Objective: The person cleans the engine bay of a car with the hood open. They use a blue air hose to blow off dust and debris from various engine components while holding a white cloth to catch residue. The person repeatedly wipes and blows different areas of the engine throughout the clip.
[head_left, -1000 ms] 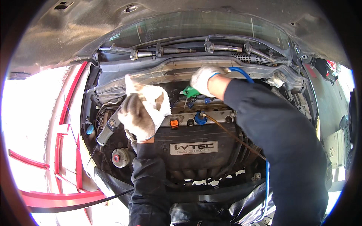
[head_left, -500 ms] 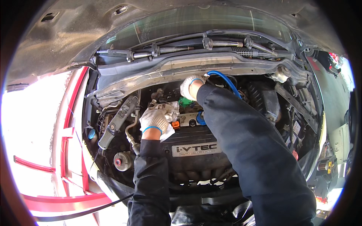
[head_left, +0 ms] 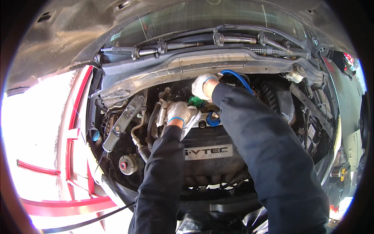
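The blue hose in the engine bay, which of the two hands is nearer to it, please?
Right: the right hand is close beside the end of the blue hose; the left hand, with a white cloth, is farther, lower and to the left.

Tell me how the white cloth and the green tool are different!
The left hand holds the white cloth; the right hand holds the green tool. The cloth is limp and crumpled, while the tool looks stiff. Both are held over the engine.
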{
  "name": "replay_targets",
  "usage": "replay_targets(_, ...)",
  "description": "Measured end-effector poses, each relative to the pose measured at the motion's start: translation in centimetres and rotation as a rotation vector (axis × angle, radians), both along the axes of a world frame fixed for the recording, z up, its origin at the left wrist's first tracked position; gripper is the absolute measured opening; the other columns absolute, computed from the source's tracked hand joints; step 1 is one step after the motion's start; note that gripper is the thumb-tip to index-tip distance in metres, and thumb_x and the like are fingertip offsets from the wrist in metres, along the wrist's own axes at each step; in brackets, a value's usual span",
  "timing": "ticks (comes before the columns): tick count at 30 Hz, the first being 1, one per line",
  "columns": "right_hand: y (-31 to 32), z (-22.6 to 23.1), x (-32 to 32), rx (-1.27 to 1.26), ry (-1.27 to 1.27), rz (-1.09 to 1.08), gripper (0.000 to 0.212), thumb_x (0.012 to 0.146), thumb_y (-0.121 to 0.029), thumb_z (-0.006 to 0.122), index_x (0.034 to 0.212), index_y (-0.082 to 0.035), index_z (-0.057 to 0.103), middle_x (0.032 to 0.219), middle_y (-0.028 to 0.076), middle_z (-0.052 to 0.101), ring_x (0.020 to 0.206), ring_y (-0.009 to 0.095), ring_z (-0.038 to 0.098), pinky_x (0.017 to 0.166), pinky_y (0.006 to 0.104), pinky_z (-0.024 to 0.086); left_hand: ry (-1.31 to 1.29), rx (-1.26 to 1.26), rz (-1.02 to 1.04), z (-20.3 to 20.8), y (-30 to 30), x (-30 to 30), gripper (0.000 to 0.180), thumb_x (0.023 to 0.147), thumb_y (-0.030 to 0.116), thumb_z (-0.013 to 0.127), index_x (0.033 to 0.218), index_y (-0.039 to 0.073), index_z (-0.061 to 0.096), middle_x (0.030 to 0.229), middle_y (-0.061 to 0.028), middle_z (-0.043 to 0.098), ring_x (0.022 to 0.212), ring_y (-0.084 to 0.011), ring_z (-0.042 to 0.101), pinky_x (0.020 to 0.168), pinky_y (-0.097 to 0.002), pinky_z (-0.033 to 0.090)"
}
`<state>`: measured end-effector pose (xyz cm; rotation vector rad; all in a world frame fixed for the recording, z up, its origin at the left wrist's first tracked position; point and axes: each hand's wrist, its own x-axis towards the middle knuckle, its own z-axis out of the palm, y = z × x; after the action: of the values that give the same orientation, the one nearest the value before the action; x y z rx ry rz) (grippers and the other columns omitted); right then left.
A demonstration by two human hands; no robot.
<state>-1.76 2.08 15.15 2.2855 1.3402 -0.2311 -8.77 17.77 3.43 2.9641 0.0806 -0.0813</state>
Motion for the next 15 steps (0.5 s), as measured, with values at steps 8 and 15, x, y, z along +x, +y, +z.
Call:
replay_targets(8,1.4,-0.5,-0.5,-0.107,-0.054,-0.012,0.035,0.095,-0.021,0.07,0.126,-0.011,0.08,0.129,0.008,0.079,0.119,0.029,0.075,0.094,0.0444,0.062,-0.062,0.044,0.223,-1.9,-2.7,1.1,0.045,0.079,0.048,0.078,0.094,0.005,0.085,0.097,-0.0206,0.081,0.096,-0.0385,0.079,0.086,-0.0474,0.061)
replay_targets(15,1.6,-0.6,-0.5,-0.138,-0.024,-0.046,0.037,0.093,-0.023,0.074,0.129,-0.014,0.08,0.134,0.004,0.077,0.122,0.026,0.073,0.093,0.0441,0.062,0.258,0.075,-0.297,1.8,0.5,0.4,0.066,0.093,0.062,0.06,0.112,0.003,0.081,0.118,-0.0235,0.078,0.117,-0.0399,0.073,0.103,-0.0455,0.056)
